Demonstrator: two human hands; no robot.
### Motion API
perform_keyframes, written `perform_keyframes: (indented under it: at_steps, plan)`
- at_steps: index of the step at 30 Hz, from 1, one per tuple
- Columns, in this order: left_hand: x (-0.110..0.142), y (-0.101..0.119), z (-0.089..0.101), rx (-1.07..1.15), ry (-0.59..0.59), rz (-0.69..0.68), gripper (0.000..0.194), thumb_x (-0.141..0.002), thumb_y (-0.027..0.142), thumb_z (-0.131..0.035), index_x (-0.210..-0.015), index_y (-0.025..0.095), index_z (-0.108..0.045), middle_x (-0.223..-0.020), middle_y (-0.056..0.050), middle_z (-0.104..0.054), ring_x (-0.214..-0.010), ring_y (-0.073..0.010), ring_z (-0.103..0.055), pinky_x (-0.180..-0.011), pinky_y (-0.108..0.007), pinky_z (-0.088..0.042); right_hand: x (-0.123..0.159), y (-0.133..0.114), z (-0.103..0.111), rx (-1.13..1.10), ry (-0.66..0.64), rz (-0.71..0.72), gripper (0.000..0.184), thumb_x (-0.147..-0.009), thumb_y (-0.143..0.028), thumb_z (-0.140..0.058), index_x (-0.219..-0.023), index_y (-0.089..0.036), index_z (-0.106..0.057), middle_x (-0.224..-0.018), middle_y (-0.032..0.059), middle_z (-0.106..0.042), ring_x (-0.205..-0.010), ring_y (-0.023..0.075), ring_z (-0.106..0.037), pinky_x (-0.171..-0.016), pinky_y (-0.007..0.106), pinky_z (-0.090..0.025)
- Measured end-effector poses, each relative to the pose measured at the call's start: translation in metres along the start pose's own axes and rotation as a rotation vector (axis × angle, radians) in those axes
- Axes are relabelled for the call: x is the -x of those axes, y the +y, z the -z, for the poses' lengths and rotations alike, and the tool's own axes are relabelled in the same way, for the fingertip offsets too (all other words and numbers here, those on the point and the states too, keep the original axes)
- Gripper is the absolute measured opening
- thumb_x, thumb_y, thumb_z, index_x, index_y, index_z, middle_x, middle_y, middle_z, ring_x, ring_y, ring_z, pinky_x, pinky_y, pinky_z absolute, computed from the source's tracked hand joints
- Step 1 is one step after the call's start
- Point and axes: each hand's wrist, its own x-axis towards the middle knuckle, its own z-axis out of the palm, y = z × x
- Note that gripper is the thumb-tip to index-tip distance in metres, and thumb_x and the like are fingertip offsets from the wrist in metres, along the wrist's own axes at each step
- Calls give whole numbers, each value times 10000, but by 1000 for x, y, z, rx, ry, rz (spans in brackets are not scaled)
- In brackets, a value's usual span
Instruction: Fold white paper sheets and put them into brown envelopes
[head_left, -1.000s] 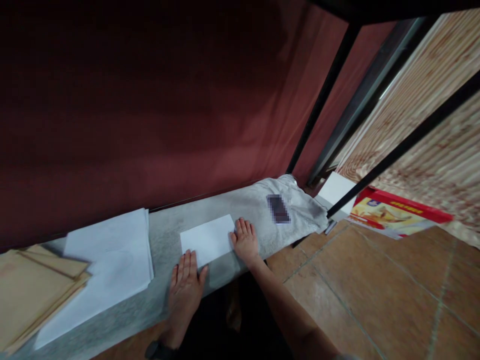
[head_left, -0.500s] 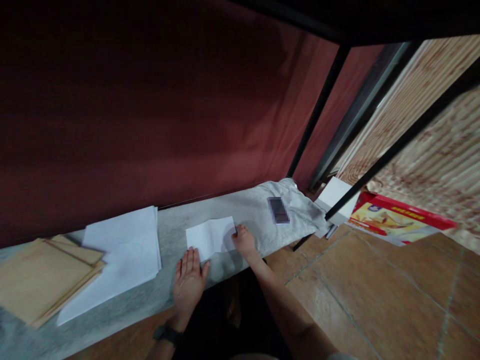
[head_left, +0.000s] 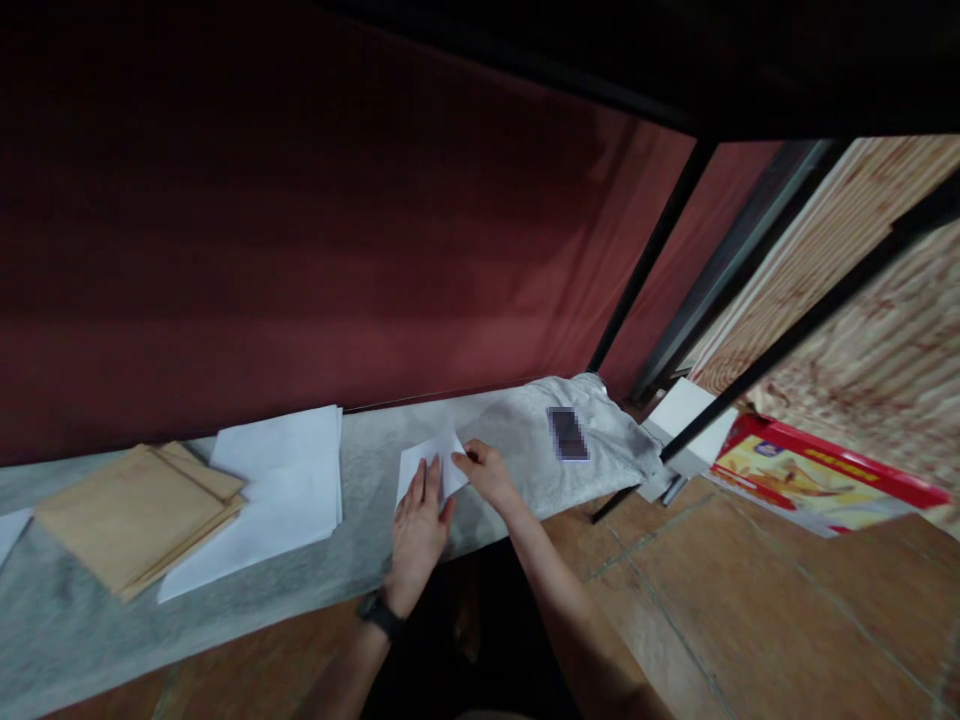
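A small sheet of white paper lies on the grey cloth in front of me, its right part lifted and bent up along a crease. My left hand rests on the paper with its fingers stretched out, pressing near the fold. My right hand pinches the raised right edge of the paper between thumb and fingers. Left of my hands is a stack of larger white sheets, partly covered by several brown envelopes.
A grey cloth covers the narrow bench against a dark red wall. A blurred-out dark phone-like object lies to the right. Beyond the bench end stand a white box and a red and yellow carton. Black metal bars slant past on the right.
My right hand has raised the right part of the paper and brought it leftward. My left hand has moved up onto the paper. The view has shifted slightly.
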Motion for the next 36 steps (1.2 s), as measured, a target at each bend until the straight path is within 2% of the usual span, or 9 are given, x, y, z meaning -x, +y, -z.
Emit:
perform_keyframes:
  at_steps: [5, 8, 11, 15, 20, 26, 29, 32, 36]
  plan:
    - [-32, 23, 16, 818, 124, 504, 391, -815, 199, -667, -1203, 163, -704, -1213, -158, -734, -1165, -302, -682, -1075, -448, -482, 0, -30, 9, -306, 9, 246, 299, -962, -455, -492, -872, -212, -641, -806, -8, -639, -762, 152, -595, -718, 248, -480]
    - [-41, 19, 18, 1095, 230, 662, 285, -899, 322, -583, -1091, 143, -695, -1078, -134, -761, -1010, -253, -734, -921, -402, -584, 4, -13, 9, -301, 194, 149, 303, -970, -438, -466, -1026, -219, -666, -1011, 41, -685, -930, 182, -636, -881, 301, -496]
    - [-36, 10, 9, 1199, 268, 744, 275, -919, 331, -538, -1102, 160, -651, -1087, -120, -757, -986, -224, -736, -861, -370, -612, 12, 21, -1, -230, 285, -86, 322, -914, -412, -568, -1164, -226, -649, -1161, 87, -675, -995, 210, -653, -931, 349, -503]
    - [-23, -2, -15, 1255, 163, 849, 180, -917, 312, -518, -992, 203, -640, -1019, -90, -762, -1008, -210, -728, -868, -358, -616, 25, 56, -21, -288, 180, -262, 401, -908, -378, -552, -1250, -177, -607, -898, 63, -710, -804, 222, -700, -663, 311, -561]
    - [-13, -9, -34, 1263, 48, 902, 65, -869, 237, -565, -907, 220, -615, -984, -73, -758, -1022, -198, -730, -894, -379, -610, 24, 69, -26, -260, 154, -258, 459, -825, -238, -555, -1275, -154, -586, -775, 11, -683, -683, 195, -676, -573, 264, -539]
    - [18, -18, -22, 1289, -216, 966, 65, -838, 222, -627, -823, 161, -644, -916, -150, -770, -912, -243, -758, -929, -448, -600, 23, 77, -17, -137, 202, -193, 506, -829, -147, -482, -1326, -168, -574, -944, 50, -724, -825, 198, -679, -828, 317, -545]
    - [36, -20, -19, 1120, -300, 860, 206, -849, 341, -641, -885, 147, -700, -889, -144, -774, -853, -261, -761, -877, -464, -613, 29, 78, -20, 59, 225, -126, 493, -845, -102, -465, -1311, -187, -603, -1117, 98, -709, -993, 222, -685, -924, 330, -522]
    - [40, -20, -24, 681, -197, 433, 355, -913, 439, -535, -1043, 173, -731, -1108, -141, -765, -1086, -282, -715, -1022, -500, -544, 38, 75, -25, 304, 226, -72, 510, -876, -84, -460, -1366, -166, -580, -1237, 138, -651, -1063, 228, -679, -954, 323, -510]
    - [34, -23, -37, 72, -79, -15, 534, -977, 399, -422, -1413, 125, -564, -1554, -178, -485, -1488, -304, -384, -1221, -547, -312, 49, 70, -29, 574, 241, -41, 451, -948, -146, -492, -1392, -130, -572, -1376, 204, -586, -1233, 303, -590, -1043, 443, -468]
